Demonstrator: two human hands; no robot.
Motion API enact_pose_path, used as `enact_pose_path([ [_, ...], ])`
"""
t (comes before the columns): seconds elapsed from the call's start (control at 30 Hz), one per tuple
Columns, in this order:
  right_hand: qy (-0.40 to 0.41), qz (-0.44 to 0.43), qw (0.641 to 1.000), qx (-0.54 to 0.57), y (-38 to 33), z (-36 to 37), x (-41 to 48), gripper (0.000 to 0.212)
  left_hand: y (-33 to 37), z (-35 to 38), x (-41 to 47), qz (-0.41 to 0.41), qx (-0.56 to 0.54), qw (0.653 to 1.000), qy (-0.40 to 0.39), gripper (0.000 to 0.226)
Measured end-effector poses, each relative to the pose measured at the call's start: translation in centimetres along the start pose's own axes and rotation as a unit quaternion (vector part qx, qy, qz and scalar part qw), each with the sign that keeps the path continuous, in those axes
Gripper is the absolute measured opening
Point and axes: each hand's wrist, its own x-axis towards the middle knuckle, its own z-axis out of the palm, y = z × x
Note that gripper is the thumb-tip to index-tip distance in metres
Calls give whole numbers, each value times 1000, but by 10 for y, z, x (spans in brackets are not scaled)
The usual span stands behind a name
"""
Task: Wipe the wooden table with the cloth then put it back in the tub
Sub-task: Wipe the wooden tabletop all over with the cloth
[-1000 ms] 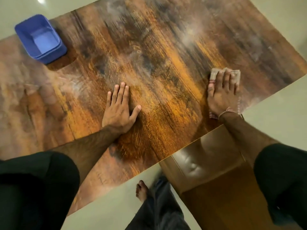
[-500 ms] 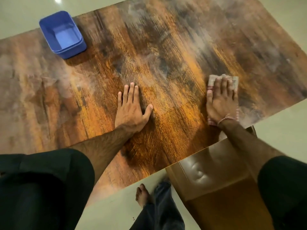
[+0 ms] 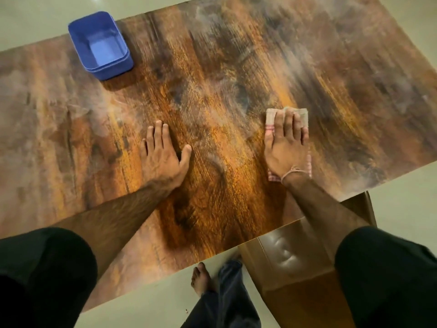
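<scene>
Wooden tabletop (image 3: 224, 55) wiping calls for even, overlapping strokes: the right hand (image 3: 287, 147) presses flat-fingered on the cloth (image 3: 270, 119) near the right edge, the left hand (image 3: 163, 157) rests flat and empty, and the tub (image 3: 111, 73) stands far left.

Glossy wooden table (image 3: 224, 74), plastic tub (image 3: 118, 65), woven cloth (image 3: 270, 117)

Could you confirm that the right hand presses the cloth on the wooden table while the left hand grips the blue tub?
Not quite. In the head view the left hand rests flat on the brown wooden table, apart from the blue rectangular plastic tub. The right hand does press the pale pink-edged cloth on the table.
</scene>
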Motion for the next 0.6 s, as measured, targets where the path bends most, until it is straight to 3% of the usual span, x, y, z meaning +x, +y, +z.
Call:
enact_pose_path([
  [0.13,-27,-139,990,-8,-53,19,-41,64,3,3,0,1,-5,1000,5,82],
  [0.27,-63,-225,972,-13,-35,9,-18,62,3,3,3,4,-6,1000,-2,85],
  [0.47,-5,-68,998,-12,-57,8,25,64,2,0,3,7,-1,1000,-3,85],
  [0.6,-29,-204,978,-18,-93,25,-33,62,2,0,2,9,-7,1000,0,82],
])
